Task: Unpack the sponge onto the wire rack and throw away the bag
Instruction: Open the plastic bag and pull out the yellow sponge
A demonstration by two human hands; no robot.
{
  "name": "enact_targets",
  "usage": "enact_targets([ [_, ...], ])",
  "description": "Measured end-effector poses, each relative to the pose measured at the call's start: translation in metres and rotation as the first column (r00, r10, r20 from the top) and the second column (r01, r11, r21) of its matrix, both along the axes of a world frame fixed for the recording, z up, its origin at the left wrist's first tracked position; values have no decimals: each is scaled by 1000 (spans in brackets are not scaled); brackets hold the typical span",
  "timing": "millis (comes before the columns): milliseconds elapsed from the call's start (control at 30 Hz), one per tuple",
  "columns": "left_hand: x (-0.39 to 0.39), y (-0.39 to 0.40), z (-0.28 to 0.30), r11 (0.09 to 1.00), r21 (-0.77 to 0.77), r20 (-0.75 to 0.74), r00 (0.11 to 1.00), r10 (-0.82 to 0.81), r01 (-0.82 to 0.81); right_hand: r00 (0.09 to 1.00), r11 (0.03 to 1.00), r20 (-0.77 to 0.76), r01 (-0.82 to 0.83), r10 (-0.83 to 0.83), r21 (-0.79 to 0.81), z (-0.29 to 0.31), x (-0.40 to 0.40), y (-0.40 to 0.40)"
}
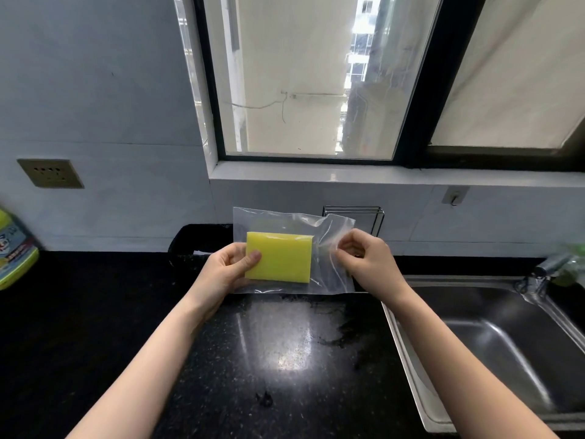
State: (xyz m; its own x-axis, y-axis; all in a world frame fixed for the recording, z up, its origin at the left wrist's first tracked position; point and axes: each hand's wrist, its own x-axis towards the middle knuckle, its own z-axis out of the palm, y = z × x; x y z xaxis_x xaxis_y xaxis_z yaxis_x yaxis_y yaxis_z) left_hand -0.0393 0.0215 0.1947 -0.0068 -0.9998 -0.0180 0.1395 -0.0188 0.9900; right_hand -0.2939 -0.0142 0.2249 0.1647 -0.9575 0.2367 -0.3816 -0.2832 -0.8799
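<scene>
I am holding the clear, crinkly plastic bag (329,239) up above the black speckled stone tabletop (285,359), with the flat yellow rectangular sponge (280,258) still sealed inside it toward the left end. My left hand (226,270) grips that end, thumb pressed on the front of the sponge through the film and the other fingers behind it. My right hand (368,261) pinches the loose empty plastic at the bag's right side, fingertips (340,255) closed on the film. So I judge this to be the opening step: the sponge is not out yet, and I cannot tell whether the bag's mouth has parted at all. Next I need to work the right edge open, pulling the two layers apart while the left hand keeps the sponge steady, then slide the sponge out. The thin chrome wire rack (373,217) stands against the wall just behind the bag, left of the stainless steel sink (493,343), so it is a short reach forward. A black-lined bin (190,245) sits behind my left hand, likely where the bag goes.
</scene>
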Motion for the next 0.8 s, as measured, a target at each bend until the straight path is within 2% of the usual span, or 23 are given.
enact_targets([
  [167,-2,0,0,1000,3,11,1000,-26,26,964,968,194,-211,183,133,4,5,6],
  [233,-2,1,0,1000,5,19,999,-31,31,948,947,227,-266,223,181,4,6,8],
  [433,-3,3,1,995,-16,25,995,-95,96,949,941,208,-277,236,195,2,14,8],
  [667,-2,4,1,998,-54,56,998,-32,35,911,890,254,-384,324,244,2,9,10],
  [800,-4,5,0,998,-46,55,998,-28,31,894,872,217,-436,391,223,6,11,13],
])
